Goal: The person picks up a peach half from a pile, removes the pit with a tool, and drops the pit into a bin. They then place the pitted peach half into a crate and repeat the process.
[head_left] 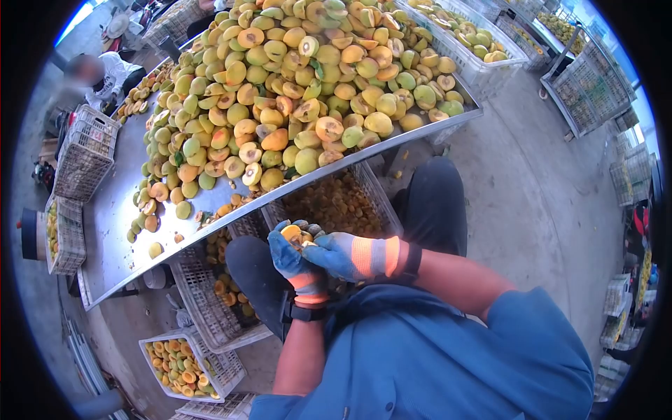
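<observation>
My two gloved hands meet over my lap, just below the near edge of the metal table (269, 204). My left hand (288, 260), in a blue, grey and orange work glove, is closed around a cut apricot (291, 235) with its orange flesh facing up. From the right, my right hand (344, 256) presses its curled fingers against the same fruit, partly covering it. Whether a pit or a small tool sits between the fingers is hidden. Beyond them, a big heap of yellow-green apricots (280, 98), many split open, covers the table.
Under the table stand a crate of orange pieces (336, 203) and another crate (203, 301). A white crate of halves (183, 364) is on the floor at lower left. Stacked crates (87, 150) flank the table, and a co-worker (108, 73) sits at far left.
</observation>
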Demonstrator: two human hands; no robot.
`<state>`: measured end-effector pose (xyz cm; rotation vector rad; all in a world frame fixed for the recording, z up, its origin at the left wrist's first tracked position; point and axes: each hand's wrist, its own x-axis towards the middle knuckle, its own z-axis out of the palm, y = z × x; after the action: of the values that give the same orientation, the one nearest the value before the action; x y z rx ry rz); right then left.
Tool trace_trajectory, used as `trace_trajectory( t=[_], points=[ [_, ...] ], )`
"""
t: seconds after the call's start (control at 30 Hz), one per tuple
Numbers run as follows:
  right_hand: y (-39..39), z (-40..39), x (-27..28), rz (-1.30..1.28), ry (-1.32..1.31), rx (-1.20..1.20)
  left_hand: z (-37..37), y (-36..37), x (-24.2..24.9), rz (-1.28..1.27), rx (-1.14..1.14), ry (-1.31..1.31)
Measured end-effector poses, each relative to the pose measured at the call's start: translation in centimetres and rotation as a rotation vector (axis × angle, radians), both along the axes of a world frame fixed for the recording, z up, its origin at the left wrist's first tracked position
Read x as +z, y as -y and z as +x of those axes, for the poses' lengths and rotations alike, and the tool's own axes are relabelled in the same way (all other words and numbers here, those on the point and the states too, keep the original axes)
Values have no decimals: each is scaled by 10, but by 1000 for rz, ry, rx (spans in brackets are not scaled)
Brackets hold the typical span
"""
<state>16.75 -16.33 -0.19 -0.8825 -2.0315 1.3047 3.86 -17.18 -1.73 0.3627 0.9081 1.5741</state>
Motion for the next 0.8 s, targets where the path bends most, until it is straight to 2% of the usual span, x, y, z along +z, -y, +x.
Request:
trace_trajectory(
  t=[0.03,0.07,0.13,0.17,0.23,0.27,0.37,0.4,0.43,0.5,0.53,0.57,0.63,0.7,0.8],
  points=[
    [-1,0,-7,427,43,34,0,0,-2,12,13,-29],
    [0,4,-14,426,47,31,1,1,-5,12,9,-27],
    [-3,9,15,62,213,182,2,4,-5,59,37,-129],
    [-6,10,21,61,213,182,3,5,-5,57,37,-129],
    [-8,14,26,-417,127,194,4,7,-5,105,44,-336],
    [-5,13,-2,326,206,205,4,7,-9,103,43,-336],
    [-2,8,-11,281,128,166,3,5,-18,118,13,-189],
    [-4,6,-1,260,-43,122,4,5,-10,81,14,-126],
    [-1,7,13,256,-43,120,4,7,-3,41,13,-67],
    [0,11,37,-995,-135,-3,7,7,3,34,7,-57],
    [1,15,40,-1226,-188,-4,6,8,3,61,-35,-44],
    [3,17,33,-1229,-191,-5,4,9,3,87,-78,-32],
    [3,18,21,-1362,-381,44,1,8,-3,74,-123,-16],
    [8,19,15,-1352,-384,1,0,9,-6,63,-168,1],
    [15,24,12,-1460,-512,95,1,14,-8,-14,-213,80]
  ],
)
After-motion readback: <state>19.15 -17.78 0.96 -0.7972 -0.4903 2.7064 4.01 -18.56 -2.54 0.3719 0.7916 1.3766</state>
